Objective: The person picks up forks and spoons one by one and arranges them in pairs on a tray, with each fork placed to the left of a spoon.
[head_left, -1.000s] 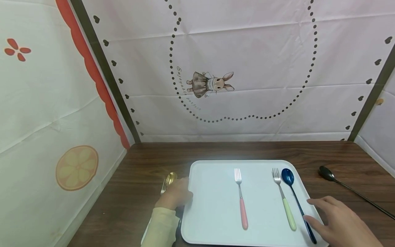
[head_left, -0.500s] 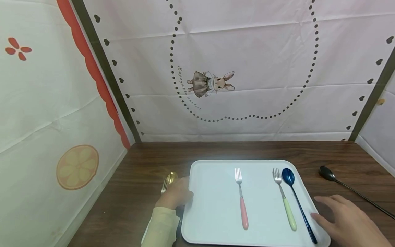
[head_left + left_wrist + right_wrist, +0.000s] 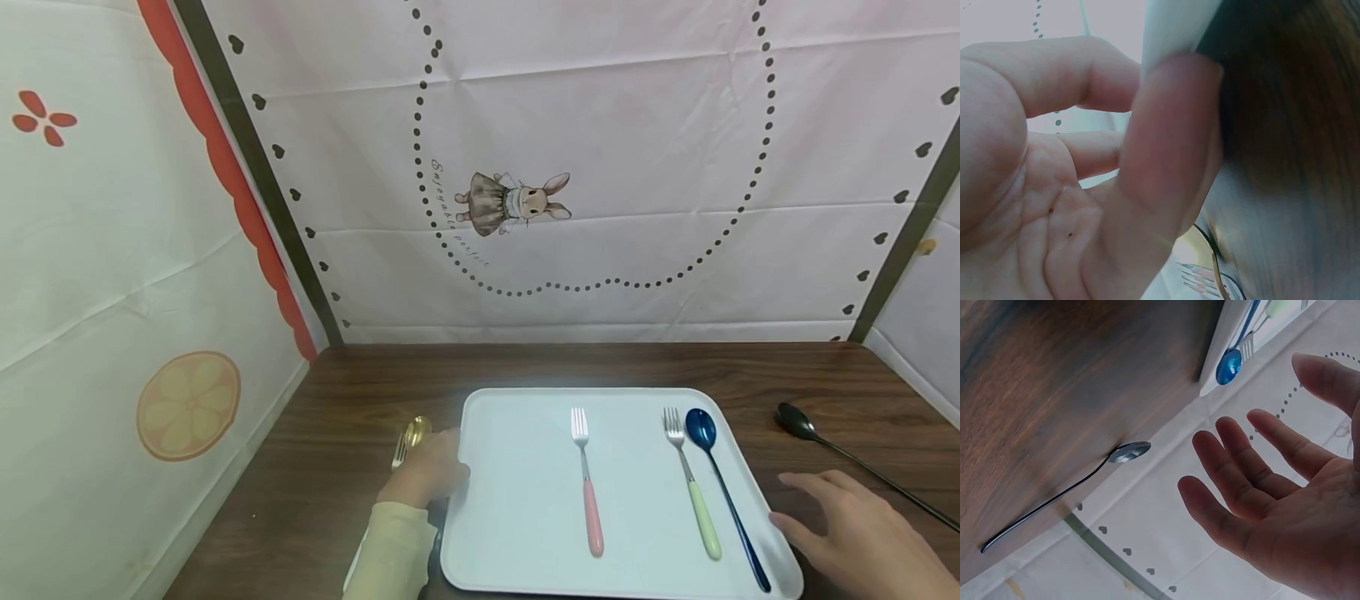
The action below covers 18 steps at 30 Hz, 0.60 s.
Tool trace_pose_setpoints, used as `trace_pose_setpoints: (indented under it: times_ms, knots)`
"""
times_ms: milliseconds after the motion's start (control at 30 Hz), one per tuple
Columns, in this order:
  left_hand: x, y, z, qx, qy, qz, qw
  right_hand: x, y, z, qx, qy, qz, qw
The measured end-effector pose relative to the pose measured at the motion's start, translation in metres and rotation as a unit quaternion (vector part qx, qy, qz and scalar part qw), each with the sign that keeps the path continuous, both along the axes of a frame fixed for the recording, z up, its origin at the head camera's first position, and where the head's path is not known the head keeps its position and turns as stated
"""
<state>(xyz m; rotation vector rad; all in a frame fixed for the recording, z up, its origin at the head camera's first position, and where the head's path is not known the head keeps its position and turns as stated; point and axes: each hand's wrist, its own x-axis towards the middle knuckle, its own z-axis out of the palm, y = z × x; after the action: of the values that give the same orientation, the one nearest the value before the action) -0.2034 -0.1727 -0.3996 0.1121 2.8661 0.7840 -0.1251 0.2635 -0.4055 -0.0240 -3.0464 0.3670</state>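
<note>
Tray [image 3: 517,500] pinched at edge by left hand [image 3: 429,471]; right hand [image 3: 862,529] released, gap to black spoon [image 3: 797,422]

Tray [image 3: 517,500] on table [image 3: 285,500], fork [image 3: 587,481] mid-tray, second fork [image 3: 690,484] and spoon [image 3: 727,499] farther right, another spoon [image 3: 862,467] right of tray, cutlery [image 3: 417,430] left

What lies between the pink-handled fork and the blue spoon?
In the head view, the green-handled fork lies between them on the white tray.
</note>
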Motion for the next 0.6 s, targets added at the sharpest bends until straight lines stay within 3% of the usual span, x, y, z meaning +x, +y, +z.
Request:
trace_pose_setpoints:
  times_ms: [300, 600]
  knots:
    - [-0.0001, 0.0000, 0.0011, -0.002, 0.004, -0.004, 1.0000, 0.0009, 0.0055, 0.0010, 0.001, 0.030, 0.008, 1.000]
    - [-0.0008, -0.0007, 0.0002, -0.003, 0.008, -0.009, 0.9999, -0.0009, 0.0099, 0.0028, 0.002, 0.020, -0.004, 1.000]
